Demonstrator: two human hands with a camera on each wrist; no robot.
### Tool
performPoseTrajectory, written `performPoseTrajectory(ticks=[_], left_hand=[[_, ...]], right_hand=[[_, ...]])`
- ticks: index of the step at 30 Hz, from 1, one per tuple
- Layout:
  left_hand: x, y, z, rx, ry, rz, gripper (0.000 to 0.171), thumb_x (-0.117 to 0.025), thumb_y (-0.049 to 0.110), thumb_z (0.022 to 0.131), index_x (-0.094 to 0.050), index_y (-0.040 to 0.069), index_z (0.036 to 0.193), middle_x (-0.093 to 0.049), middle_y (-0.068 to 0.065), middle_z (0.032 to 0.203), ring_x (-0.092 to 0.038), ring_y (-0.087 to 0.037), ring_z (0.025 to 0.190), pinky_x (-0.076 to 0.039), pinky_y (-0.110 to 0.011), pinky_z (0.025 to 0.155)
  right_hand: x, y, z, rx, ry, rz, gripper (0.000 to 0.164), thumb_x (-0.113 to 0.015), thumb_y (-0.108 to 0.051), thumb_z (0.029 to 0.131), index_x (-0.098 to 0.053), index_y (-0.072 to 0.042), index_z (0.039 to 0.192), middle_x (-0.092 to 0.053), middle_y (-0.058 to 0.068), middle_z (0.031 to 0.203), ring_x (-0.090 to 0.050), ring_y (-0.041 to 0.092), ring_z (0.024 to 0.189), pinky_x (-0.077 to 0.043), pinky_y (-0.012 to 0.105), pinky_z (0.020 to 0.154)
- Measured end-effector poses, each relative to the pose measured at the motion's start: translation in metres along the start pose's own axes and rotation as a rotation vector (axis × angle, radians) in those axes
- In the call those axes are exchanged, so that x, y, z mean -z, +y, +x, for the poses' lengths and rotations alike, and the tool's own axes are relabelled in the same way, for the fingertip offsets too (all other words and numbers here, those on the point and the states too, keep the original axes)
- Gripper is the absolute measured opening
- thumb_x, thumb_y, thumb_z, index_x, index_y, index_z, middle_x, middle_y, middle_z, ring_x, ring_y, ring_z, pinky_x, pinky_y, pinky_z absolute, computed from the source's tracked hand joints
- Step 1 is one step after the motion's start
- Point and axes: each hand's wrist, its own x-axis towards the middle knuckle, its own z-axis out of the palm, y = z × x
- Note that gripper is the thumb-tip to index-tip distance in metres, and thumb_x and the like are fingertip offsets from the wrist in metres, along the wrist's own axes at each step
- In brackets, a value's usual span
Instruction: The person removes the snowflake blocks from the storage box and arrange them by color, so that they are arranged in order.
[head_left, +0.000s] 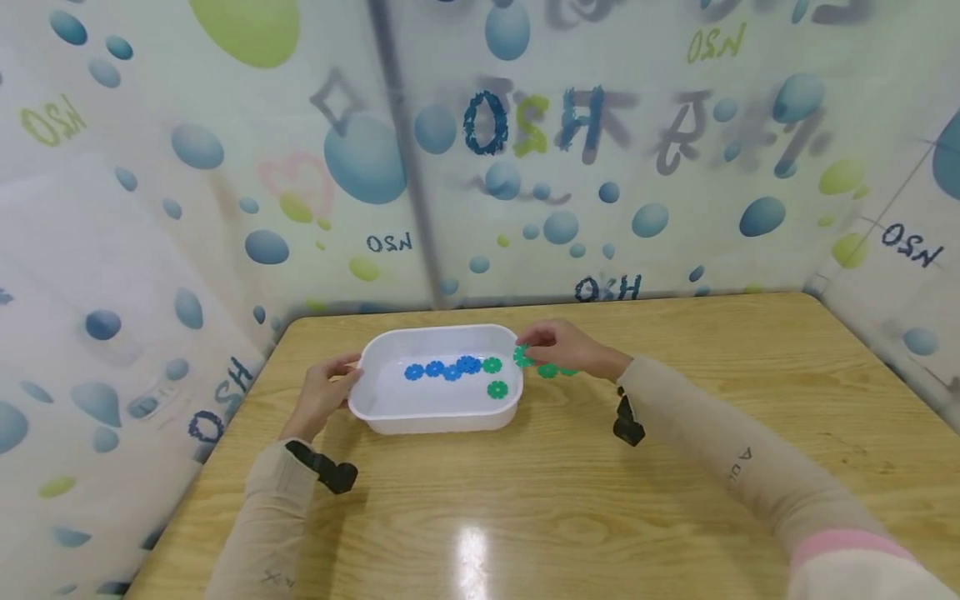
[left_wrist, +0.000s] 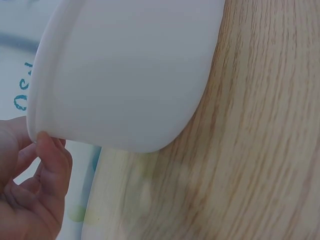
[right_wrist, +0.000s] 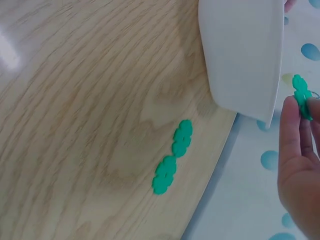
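Observation:
A white plastic basin (head_left: pixel 427 405) stands on the table, with several blue snowflake discs (head_left: pixel 435 368) and two green ones (head_left: pixel 497 389) on its floor. My left hand (head_left: pixel 327 391) grips the basin's left rim between thumb and fingers, as the left wrist view also shows. At the right rim my right hand (head_left: pixel 564 345) pinches a green snowflake disc (right_wrist: pixel 301 95) between thumb and fingers, held up above the table. Two more green discs (right_wrist: pixel 165 175) lie flat on the wood below that hand, to the right of the basin.
The wooden table (head_left: pixel 637 517) ends at a back edge close behind the basin. A patterned curtain (head_left: pixel 645 167) with blue and green drops hangs behind it and at both sides. Dark wrist cameras (head_left: pixel 628 423) sit on both forearms.

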Motion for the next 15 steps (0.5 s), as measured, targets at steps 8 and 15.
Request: performPoseTrajectory(ticks=[8, 15], left_hand=[[0.0, 0.002, -0.002, -0.002, -0.007, 0.002, 0.041, -0.051, 0.014, 0.09, -0.043, 0.002, 0.129, -0.045, -0.017, 0.108, -0.053, -0.012, 0.071, -0.05, -0.023, 0.055], [0.0, 0.003, -0.003, 0.003, 0.0, 0.017, 0.041, -0.05, 0.014, 0.09, -0.043, 0.002, 0.129, -0.045, -0.017, 0.108, -0.053, -0.019, 0.076, -0.049, -0.023, 0.055]], right_hand=[[0.026, 0.017, -0.021, 0.04, 0.032, 0.074, 0.028, -0.051, -0.009, 0.089, -0.053, 0.004, 0.114, -0.057, 0.017, 0.1, -0.055, 0.032, 0.092, -0.046, 0.044, 0.08], [0.039, 0.038, -0.031, -0.019, 0.078, 0.047, 0.029, -0.05, -0.007, 0.09, -0.05, 0.007, 0.115, -0.054, 0.019, 0.102, -0.053, 0.035, 0.094, -0.045, 0.043, 0.081]])
